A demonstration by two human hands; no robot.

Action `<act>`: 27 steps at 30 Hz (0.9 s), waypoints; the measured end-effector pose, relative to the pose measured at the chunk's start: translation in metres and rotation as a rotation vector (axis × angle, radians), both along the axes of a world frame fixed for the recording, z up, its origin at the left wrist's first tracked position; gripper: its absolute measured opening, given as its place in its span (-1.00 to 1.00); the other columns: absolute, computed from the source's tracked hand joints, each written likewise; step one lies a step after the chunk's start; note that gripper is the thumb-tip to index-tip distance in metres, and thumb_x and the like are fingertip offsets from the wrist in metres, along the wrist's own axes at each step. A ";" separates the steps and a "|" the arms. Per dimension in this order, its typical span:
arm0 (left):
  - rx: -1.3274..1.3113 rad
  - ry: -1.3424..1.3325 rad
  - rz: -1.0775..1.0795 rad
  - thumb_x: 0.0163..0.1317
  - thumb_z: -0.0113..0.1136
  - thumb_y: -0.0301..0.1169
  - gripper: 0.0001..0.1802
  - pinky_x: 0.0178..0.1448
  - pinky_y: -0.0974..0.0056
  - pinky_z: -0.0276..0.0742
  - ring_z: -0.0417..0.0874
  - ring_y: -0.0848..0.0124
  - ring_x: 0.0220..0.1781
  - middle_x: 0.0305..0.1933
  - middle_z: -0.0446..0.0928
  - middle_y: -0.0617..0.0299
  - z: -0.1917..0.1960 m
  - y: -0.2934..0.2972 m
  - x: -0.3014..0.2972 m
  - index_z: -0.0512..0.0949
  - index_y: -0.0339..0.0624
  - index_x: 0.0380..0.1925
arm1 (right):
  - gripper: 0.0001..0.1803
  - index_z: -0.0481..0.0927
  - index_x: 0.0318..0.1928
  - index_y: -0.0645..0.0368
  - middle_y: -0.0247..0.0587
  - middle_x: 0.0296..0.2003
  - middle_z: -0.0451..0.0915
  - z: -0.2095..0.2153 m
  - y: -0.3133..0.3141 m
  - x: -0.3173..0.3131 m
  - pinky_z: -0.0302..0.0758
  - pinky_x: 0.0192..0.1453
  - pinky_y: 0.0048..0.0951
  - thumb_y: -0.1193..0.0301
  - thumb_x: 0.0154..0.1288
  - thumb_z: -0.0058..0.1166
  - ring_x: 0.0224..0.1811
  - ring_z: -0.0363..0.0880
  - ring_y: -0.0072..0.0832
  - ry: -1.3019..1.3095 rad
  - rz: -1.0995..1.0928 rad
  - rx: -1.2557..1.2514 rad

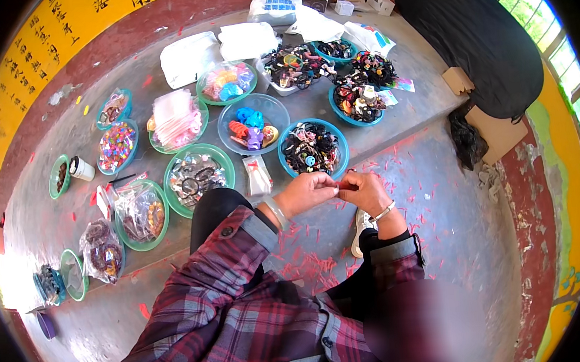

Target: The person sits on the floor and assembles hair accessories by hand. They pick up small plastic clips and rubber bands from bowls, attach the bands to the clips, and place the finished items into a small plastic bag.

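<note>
Pinch lightly with bare left hand (304,192) and right hand (366,192), fingertips closed, contents indiscernible, near round blue plastic basket (344,147)

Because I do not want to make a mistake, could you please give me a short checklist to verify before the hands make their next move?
1. Left hand and right hand brought together at the fingertips: ok.
2. Item between the fingertips identifiable: cannot tell, too small and partly hidden.
3. Dark hair ties contained in the blue basin just beyond the hands: ok.
4. Pink plastic bags stacked in their green basin: ok.
5. Floor around the white shoe free of litter: not ok, red scraps are scattered there.
</note>
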State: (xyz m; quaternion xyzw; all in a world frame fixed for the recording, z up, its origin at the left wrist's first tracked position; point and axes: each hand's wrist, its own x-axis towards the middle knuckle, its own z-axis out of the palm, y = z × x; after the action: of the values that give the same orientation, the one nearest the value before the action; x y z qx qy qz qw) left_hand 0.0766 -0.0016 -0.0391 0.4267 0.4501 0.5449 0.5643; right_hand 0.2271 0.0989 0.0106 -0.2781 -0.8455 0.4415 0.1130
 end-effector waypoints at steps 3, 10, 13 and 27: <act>-0.025 0.127 0.030 0.16 0.08 -0.43 -0.83 -0.17 0.45 0.44 0.49 0.59 -0.30 -0.34 0.51 0.29 -0.003 0.001 0.000 0.50 -0.31 -0.31 | -0.80 0.54 -0.48 0.25 -0.20 -0.62 0.52 -0.003 -0.001 -0.002 0.37 -0.47 -0.50 0.40 -0.09 0.25 -0.57 0.47 -0.56 -0.026 0.014 0.025; -0.063 0.411 0.213 0.00 0.03 -0.49 -0.84 -0.30 0.42 0.43 0.50 0.58 -0.42 -0.49 0.52 0.25 0.015 -0.008 -0.003 0.52 -0.31 -0.40 | -0.86 0.52 -0.51 0.26 -0.21 -0.58 0.52 -0.006 -0.006 -0.011 0.38 -0.44 -0.49 0.50 -0.09 0.21 -0.55 0.47 -0.52 0.102 -0.002 0.022; 0.017 0.544 0.376 -0.04 0.02 -0.51 -0.83 -0.32 0.40 0.43 0.53 0.56 -0.43 -0.53 0.53 0.19 0.012 -0.008 -0.003 0.52 -0.30 -0.41 | -0.88 0.52 -0.51 0.27 -0.25 -0.56 0.52 -0.009 -0.005 -0.018 0.39 -0.42 -0.52 0.54 -0.09 0.20 -0.52 0.47 -0.53 0.189 -0.013 0.168; 0.000 0.177 0.551 0.08 0.03 -0.42 -0.86 -0.28 0.47 0.34 0.47 0.60 -0.42 -0.50 0.50 0.33 0.040 0.013 -0.076 0.52 -0.26 -0.49 | -0.86 0.56 -0.37 0.25 -0.19 -0.52 0.55 -0.023 0.042 -0.057 0.41 -0.38 -0.53 0.48 0.01 0.12 -0.50 0.49 -0.50 0.254 -0.225 0.043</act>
State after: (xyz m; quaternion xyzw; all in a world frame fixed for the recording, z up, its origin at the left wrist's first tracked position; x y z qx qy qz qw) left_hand 0.0002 0.0113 0.0008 0.3340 0.5966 0.6384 0.3535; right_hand 0.1705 0.1404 -0.0124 -0.3106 -0.7973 0.4394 0.2734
